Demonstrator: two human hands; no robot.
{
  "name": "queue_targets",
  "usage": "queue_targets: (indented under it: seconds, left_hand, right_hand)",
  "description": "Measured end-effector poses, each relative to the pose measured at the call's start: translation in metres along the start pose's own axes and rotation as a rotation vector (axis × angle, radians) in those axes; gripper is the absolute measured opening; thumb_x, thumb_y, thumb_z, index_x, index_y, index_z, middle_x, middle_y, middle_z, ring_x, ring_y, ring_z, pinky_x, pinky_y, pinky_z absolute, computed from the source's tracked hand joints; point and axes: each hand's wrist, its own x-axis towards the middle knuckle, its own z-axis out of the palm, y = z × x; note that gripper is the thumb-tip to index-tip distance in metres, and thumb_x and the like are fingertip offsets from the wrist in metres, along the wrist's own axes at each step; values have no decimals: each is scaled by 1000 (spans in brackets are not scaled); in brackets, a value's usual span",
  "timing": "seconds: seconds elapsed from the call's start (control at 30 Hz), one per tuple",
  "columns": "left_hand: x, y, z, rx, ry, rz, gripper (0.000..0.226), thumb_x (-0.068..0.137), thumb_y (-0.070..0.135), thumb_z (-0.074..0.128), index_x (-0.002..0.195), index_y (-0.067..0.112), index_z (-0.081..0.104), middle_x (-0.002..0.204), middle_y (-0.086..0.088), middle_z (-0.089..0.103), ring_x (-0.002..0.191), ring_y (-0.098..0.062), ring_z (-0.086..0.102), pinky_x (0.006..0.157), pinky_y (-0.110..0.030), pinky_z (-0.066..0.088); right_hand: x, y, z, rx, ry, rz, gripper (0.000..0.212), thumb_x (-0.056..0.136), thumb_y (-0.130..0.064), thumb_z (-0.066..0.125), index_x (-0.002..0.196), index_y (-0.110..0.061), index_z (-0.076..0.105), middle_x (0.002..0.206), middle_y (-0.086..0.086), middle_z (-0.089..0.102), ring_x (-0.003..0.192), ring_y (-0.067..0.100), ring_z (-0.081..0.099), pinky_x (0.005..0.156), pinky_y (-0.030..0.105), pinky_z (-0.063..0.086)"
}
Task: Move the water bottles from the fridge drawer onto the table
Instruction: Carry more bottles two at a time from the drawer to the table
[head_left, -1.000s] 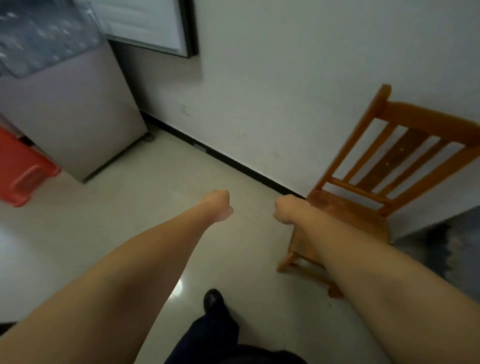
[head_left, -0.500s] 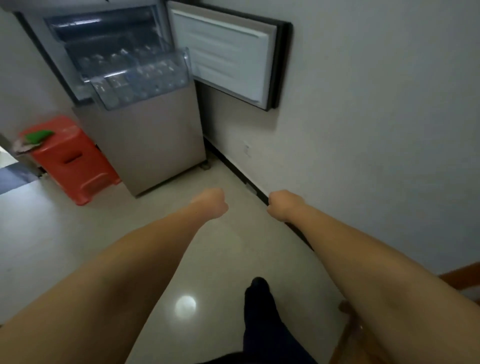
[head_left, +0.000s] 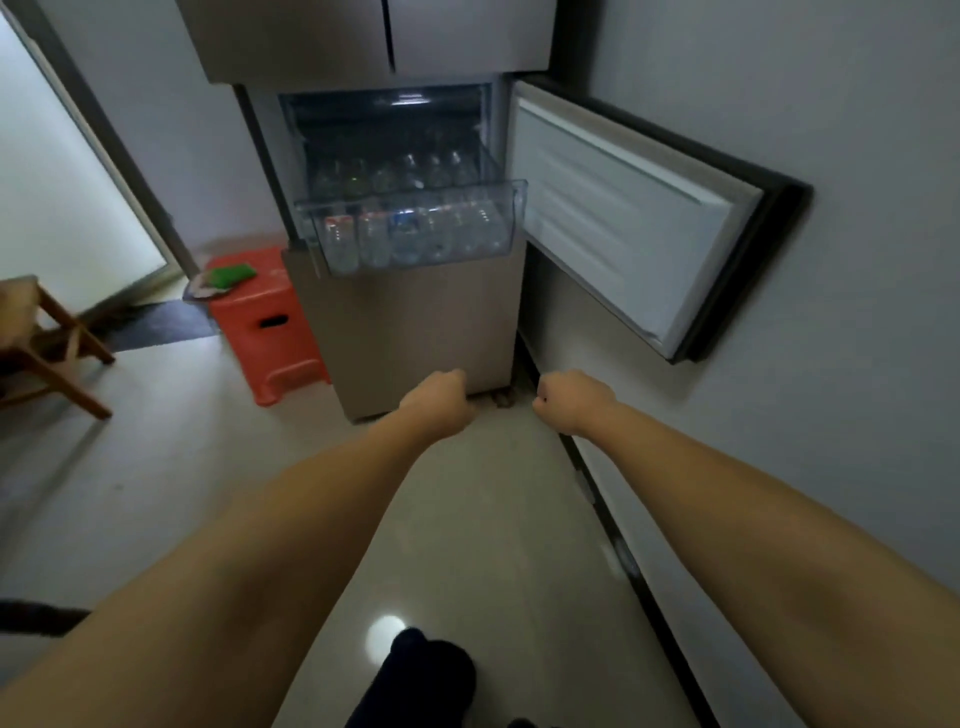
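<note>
Straight ahead: fridge, its drawer pulled out, water bottles lying side by side inside. Right of the drawer: open door, swung against the wall. Left of the fridge: stool; farther left, chair. Nearer, above the floor: 2 fists, left hand beside right hand, apart.

Both bare forearms extend forward from the lower corners of the view and converge toward its centre. The left hand is closed into a fist, knuckles forward, fingers curled under and holding nothing. The right hand is likewise a fist with an empty grip, its thumb side turned inward. The two fists sit level with each other, near but apart, with a clear gap between them. One dark-clad foot shows below, between the arms.
</note>
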Motion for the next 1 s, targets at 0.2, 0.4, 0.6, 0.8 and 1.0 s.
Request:
queue_targets:
  seconds: [0.2,0.4,0.6,0.8,1.0]
  left_hand:
    - [99,-33,-49,-36,53,-35,42,89,24,58,127,6,52,129,-17,55,118,-33,54,97,-36,45]
    - [206,-49,-126,-55,114,66,43,92,23,55,131,7,50,129,-13,56,117,-29,54,96,-37,45]
    - [293,-61,-210,-109,219,136,26,91,19,53,115,10,59,115,-13,62,108,-30,58,85,-33,47]
    - [360,-65,-235,-185,219,93,33,91,20,52,122,11,58,120,-13,62,107,-29,59,91,-37,49]
    - [440,-63,-244,-234,183,44,27,91,20,53,115,10,60,114,-9,64,101,-26,61,86,-37,51]
  right_hand:
    - [108,-26,-33,20,27,-46,27,95,-28,43,105,-9,59,101,10,59,91,28,58,77,35,47]
    - [217,-49,-93,29,105,-20,26,98,-28,42,98,-8,59,93,8,55,88,27,58,72,34,46]
    - [306,-87,-149,87,273,2,27,96,-26,43,92,-8,63,99,16,64,93,33,61,70,30,40]
    - [382,-103,-177,133,521,-54,27,95,-23,44,101,-5,64,109,17,64,97,35,61,72,33,42]
    - [471,-89,-195,178,413,-79,33,96,-20,45,123,-5,57,128,16,53,111,34,55,86,36,45]
